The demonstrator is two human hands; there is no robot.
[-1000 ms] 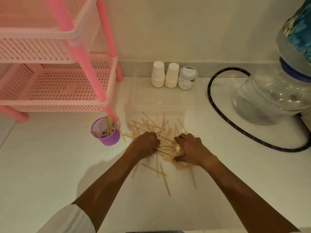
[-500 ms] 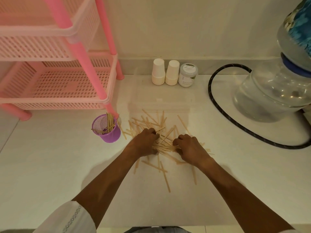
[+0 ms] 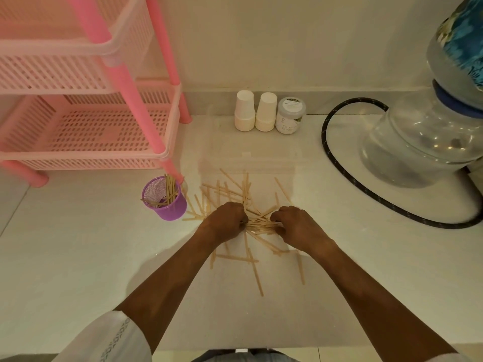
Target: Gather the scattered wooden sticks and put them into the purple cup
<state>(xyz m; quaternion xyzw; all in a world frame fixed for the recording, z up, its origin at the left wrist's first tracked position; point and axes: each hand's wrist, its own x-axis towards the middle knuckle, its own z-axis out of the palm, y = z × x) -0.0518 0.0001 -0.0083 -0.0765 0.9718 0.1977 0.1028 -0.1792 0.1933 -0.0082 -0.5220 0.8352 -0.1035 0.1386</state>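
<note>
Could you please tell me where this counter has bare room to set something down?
Bare counter lies in front of the purple cup, left of the left hand, and between the right hand and the black hose. Crowded: the wooden sticks between the hands, and by the pink rack.

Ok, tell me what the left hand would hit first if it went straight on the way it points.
The wooden sticks lying just past the left hand; its curled fingers already seem to grip some of them.

The cup (image 3: 171, 211) sits left of sticks (image 3: 258, 223) (rack (image 3: 78, 155) behind).
</note>
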